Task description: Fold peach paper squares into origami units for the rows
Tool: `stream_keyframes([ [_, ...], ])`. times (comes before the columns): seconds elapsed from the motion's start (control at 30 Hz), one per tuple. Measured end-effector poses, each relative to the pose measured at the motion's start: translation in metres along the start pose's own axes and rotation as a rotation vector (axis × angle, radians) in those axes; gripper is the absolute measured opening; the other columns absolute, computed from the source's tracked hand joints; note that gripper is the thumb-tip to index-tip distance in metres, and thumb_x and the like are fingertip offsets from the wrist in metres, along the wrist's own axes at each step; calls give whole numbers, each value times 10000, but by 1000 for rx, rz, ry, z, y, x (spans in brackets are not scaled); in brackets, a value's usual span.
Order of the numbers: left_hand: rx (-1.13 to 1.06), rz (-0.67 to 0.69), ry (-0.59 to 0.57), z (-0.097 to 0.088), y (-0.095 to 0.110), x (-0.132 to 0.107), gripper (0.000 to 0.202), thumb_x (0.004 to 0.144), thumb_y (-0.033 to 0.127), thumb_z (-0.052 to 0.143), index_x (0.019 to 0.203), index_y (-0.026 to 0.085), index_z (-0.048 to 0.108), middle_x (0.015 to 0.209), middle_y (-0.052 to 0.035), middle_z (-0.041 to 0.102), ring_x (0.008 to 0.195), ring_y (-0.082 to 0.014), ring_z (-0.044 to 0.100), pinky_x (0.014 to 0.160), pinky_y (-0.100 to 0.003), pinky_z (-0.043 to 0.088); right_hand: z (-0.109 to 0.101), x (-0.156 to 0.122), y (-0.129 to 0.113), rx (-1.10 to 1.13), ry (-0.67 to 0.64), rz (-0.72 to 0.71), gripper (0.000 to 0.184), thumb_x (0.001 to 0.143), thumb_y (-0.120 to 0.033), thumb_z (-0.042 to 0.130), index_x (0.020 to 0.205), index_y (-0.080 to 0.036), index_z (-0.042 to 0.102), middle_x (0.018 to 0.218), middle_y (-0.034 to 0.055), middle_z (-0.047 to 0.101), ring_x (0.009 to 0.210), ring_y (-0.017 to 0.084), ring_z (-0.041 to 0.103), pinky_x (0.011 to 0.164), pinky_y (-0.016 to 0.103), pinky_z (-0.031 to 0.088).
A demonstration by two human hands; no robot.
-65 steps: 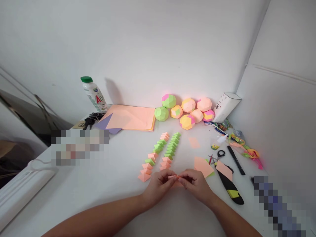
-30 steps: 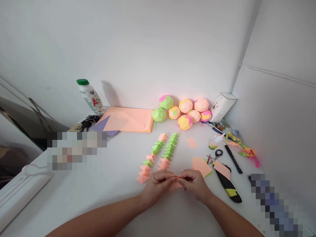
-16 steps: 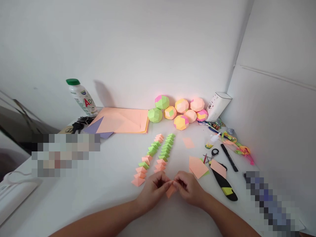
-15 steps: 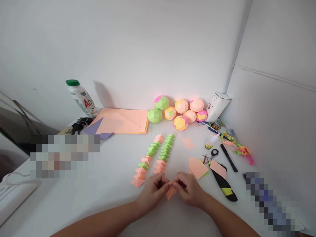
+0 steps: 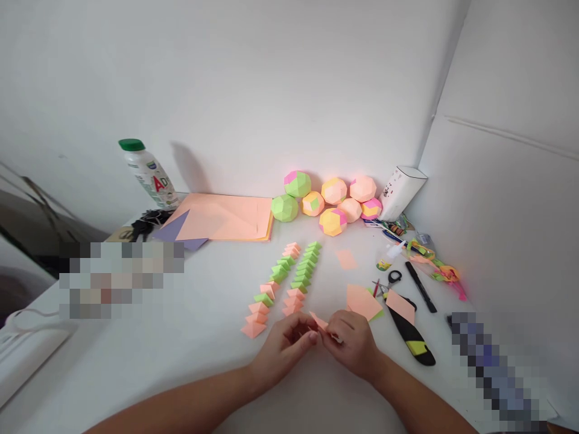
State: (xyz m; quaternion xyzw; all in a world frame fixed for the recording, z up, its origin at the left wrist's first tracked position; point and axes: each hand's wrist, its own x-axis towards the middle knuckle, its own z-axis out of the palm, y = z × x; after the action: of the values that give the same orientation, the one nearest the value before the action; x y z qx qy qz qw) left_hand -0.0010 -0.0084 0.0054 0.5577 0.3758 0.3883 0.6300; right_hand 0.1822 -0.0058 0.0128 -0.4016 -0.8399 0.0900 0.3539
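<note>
Low over the white table, my left hand (image 5: pixel 283 349) and my right hand (image 5: pixel 353 343) meet fingertip to fingertip. Both pinch one small folded piece of orange paper (image 5: pixel 319 321), whose corner sticks up between the thumbs. Just beyond my hands run two rows of small folded paper units (image 5: pixel 289 280), orange and green, leading away from me. A flat stack of orange paper squares (image 5: pixel 364 301) with green beneath lies right of the rows.
Several coloured paper balls (image 5: pixel 332 205) sit against the back wall beside a white box (image 5: pixel 400 193). Large orange sheets (image 5: pixel 226 217), a bottle with a green cap (image 5: pixel 147 172), scissors (image 5: pixel 389 282), a black pen (image 5: pixel 420 286) and a black-and-yellow cutter (image 5: pixel 411 337) lie around.
The folded orange piece hung below my fingertips half a second ago; now its corner points up between my thumbs. Both hands stayed together in front of the rows.
</note>
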Motion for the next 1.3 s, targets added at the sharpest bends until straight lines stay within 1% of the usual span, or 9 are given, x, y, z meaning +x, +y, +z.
stream_keyframes([
  [0.27, -2, -53, -5, 1, -6, 3, 316, 800, 472, 586, 720, 166, 571, 668, 1, 601, 608, -125, 538, 557, -231, 414, 1, -1, -3, -102, -108, -182, 306, 896, -150, 469, 612, -195, 577, 560, 33, 574, 529, 148, 464, 489, 278, 326],
  [0.43, -56, -91, 19, 1, -7, 4, 352, 794, 484, 592, 670, 165, 510, 587, 23, 577, 512, -90, 472, 485, -205, 339, -5, 2, -5, 55, -102, -214, 116, 846, -233, 569, 753, -191, 625, 647, 51, 621, 601, 177, 500, 550, 309, 411],
  [0.6, -132, -164, 24, -2, -7, 4, 345, 819, 493, 562, 718, 173, 481, 557, 12, 614, 472, -95, 523, 460, -200, 351, -10, 7, -5, 295, 107, 260, 67, 822, -233, 563, 873, -195, 581, 775, 55, 577, 667, 171, 534, 556, 291, 456],
  [0.73, -248, -176, 88, -1, -7, 6, 342, 772, 486, 630, 817, 197, 452, 559, 75, 555, 457, -84, 535, 459, -192, 380, -5, 6, 2, 731, -100, 650, 214, 828, -347, 573, 971, -189, 549, 733, 11, 565, 581, 134, 556, 493, 250, 461],
  [0.8, -261, -170, 113, 0, -5, 7, 361, 755, 497, 641, 803, 203, 438, 565, 88, 529, 444, -74, 515, 456, -193, 387, -3, 5, 4, 898, -127, 716, 203, 825, -369, 581, 891, -181, 547, 651, -25, 527, 516, 112, 539, 474, 236, 446],
  [1.0, -216, -200, 100, -1, -3, 6, 309, 787, 472, 586, 819, 166, 566, 604, 63, 509, 449, -60, 479, 471, -197, 361, -4, 4, 7, 951, -149, 553, 171, 853, -317, 546, 856, -177, 645, 858, 34, 546, 584, 98, 546, 565, 265, 483],
  [1.13, -301, -205, 83, -3, -4, 6, 251, 807, 371, 512, 876, 150, 605, 599, 20, 570, 475, -95, 492, 503, -232, 380, -6, 6, 8, 880, -172, 446, 173, 839, -321, 587, 937, -213, 679, 1106, 99, 501, 945, 198, 553, 679, 285, 496],
  [1.2, -326, -187, 47, -4, -4, 6, 256, 796, 324, 474, 888, 135, 620, 624, -10, 599, 491, -113, 504, 510, -249, 384, -7, 8, 8, 855, -203, 433, 183, 845, -340, 588, 919, -208, 691, 1108, 106, 507, 1018, 219, 528, 745, 302, 484],
  [1.3, -298, -123, -24, -6, -3, 6, 243, 774, 268, 443, 827, 124, 631, 672, -32, 603, 517, -121, 508, 529, -261, 387, -7, 9, 6, 806, -221, 464, 223, 841, -368, 598, 783, -172, 687, 930, 82, 557, 855, 181, 559, 690, 279, 463],
])
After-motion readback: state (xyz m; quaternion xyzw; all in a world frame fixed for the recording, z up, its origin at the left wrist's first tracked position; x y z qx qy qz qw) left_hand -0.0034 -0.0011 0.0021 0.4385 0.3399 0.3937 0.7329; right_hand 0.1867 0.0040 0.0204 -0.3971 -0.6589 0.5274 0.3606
